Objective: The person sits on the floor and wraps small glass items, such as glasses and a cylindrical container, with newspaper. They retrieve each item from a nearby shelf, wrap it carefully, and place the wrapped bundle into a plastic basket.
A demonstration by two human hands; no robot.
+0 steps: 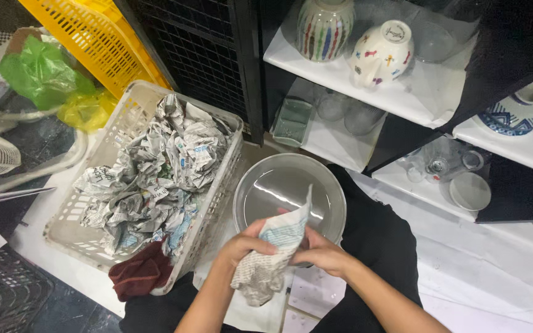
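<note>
A person's two bare hands are working a patterned cloth (271, 259) against the near rim of a clear glass bowl (289, 191) resting in the lap. The left hand (242, 243) is closing over the cloth from the nine o'clock side, fingers curled around the bunched fabric; the right hand (322, 253) is gripping from three o'clock, pinching cloth and, it seems, the bowl's rim beneath it. The cloth is running lengthwise from six o'clock up toward twelve, its loose tail hanging low and a pointed corner standing up over the bowl's mouth. The bowl is sitting mouth upward, tilted slightly toward the camera.

Judging by how things lie, the wiping looks partway along: the bowl's inside is showing clean highlights, while the near rim is under the cloth.

At nine o'clock, a white plastic basket (69, 225) is holding crumpled newspaper (155, 172), with a dark red rag (138, 274) draped over its near corner. Farther off, at one o'clock, shelves (414, 98) are carrying a striped vase (323, 28), a spotted teapot (382, 52) lying on its side and several glasses (347, 114). A yellow crate (94, 37) is leaning at eleven o'clock.
</note>
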